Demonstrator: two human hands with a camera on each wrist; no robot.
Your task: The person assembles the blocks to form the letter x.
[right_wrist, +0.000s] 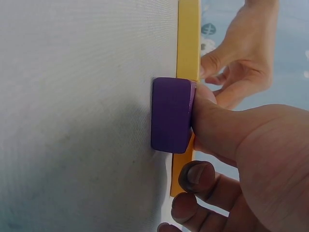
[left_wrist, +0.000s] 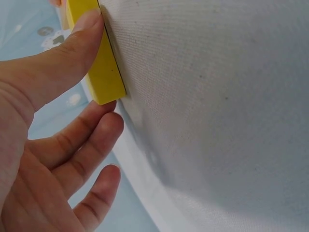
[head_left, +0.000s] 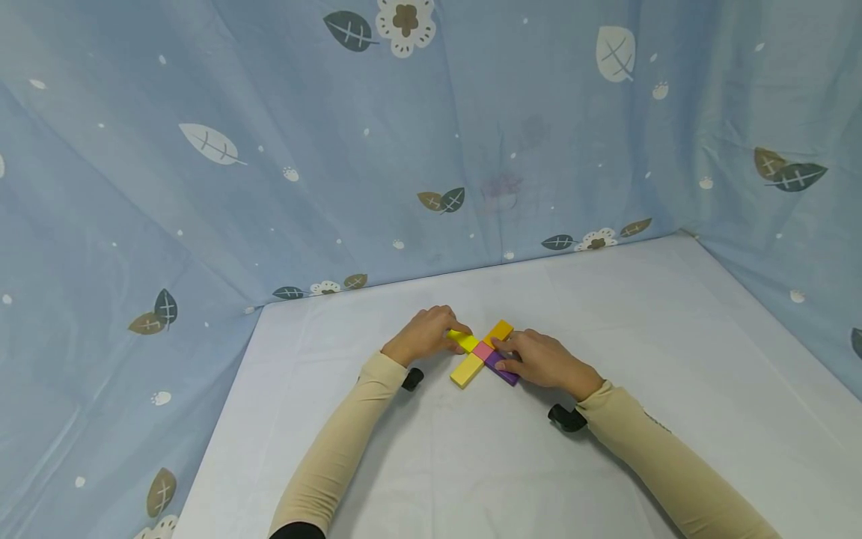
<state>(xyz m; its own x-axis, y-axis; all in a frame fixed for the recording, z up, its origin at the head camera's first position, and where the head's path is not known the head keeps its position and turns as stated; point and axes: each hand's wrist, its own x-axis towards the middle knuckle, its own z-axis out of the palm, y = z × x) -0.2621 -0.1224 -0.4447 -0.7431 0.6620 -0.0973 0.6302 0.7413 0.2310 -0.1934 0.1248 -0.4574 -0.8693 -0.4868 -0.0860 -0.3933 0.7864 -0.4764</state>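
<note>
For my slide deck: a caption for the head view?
Two hands, left and right, press coloured blocks into a cross on a white table.

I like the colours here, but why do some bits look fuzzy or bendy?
Head view: sharp, evenly lit, table edges bowed by the wide lens. Left wrist view: the close left hand looks soft beside the flat yellow wooden block. Right wrist view: purple wooden block sharp, soft shadow beneath.

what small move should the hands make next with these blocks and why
Probably press both ends gently inward. The left hand pinches the bright yellow flat block, the right hand holds the purple rectangular block, and both meet at the pink square block, so squeezing would likely square up the cross.
</note>
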